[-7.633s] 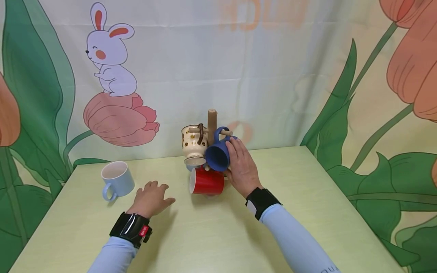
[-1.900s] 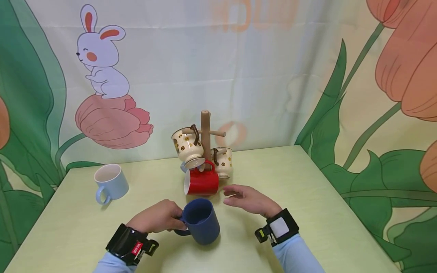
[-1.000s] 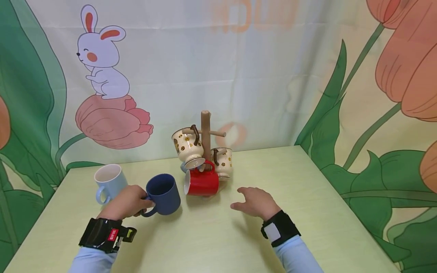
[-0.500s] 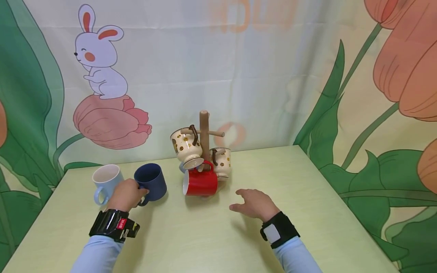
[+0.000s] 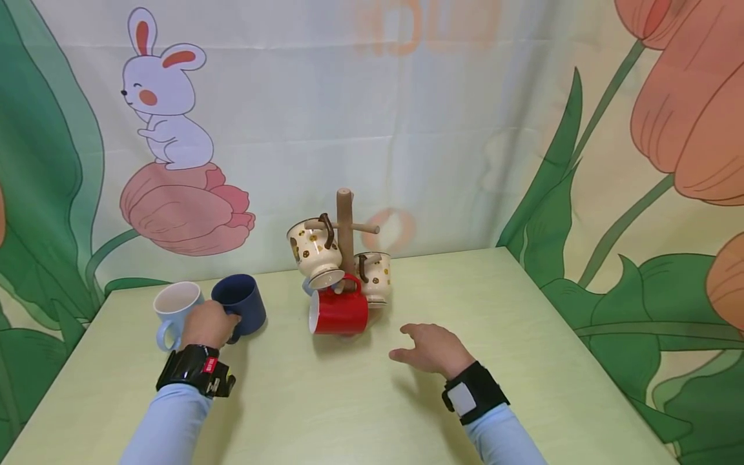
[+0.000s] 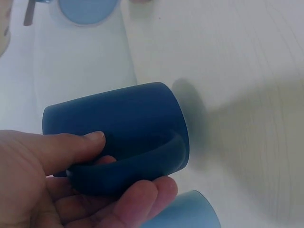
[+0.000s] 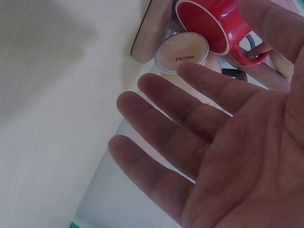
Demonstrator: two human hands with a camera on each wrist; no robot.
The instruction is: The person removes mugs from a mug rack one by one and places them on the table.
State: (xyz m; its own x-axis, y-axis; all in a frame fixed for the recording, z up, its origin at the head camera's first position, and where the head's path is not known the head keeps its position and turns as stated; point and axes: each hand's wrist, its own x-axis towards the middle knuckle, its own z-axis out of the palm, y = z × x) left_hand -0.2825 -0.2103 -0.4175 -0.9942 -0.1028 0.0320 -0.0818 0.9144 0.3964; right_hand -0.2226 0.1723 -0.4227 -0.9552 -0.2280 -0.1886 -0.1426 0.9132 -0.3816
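A dark blue mug (image 5: 243, 305) is upright at the left of the table, its handle pinched between the thumb and fingers of my left hand (image 5: 208, 324). In the left wrist view the thumb lies on top of the handle, with the other fingers curled beneath. Close beside that hand stands a light blue mug (image 5: 177, 307). My right hand (image 5: 434, 349) hovers over the table right of the mug rack, fingers spread and holding nothing. From the wooden mug rack (image 5: 345, 219) hang a red mug (image 5: 343, 314) and two cream patterned mugs, one upper left (image 5: 316, 253), one lower right (image 5: 378, 284).
Another light blue piece (image 5: 308, 286) shows partly behind the rack's mugs. A wooden peg (image 5: 366, 228) juts from the rack's right side. The pale table (image 5: 325, 413) ends at the back against a printed curtain (image 5: 465, 129).
The right hand took the blue mug off the rack's peg. It passed to the left hand, which carried it left and back beside the light blue mug. The right hand has withdrawn slightly.
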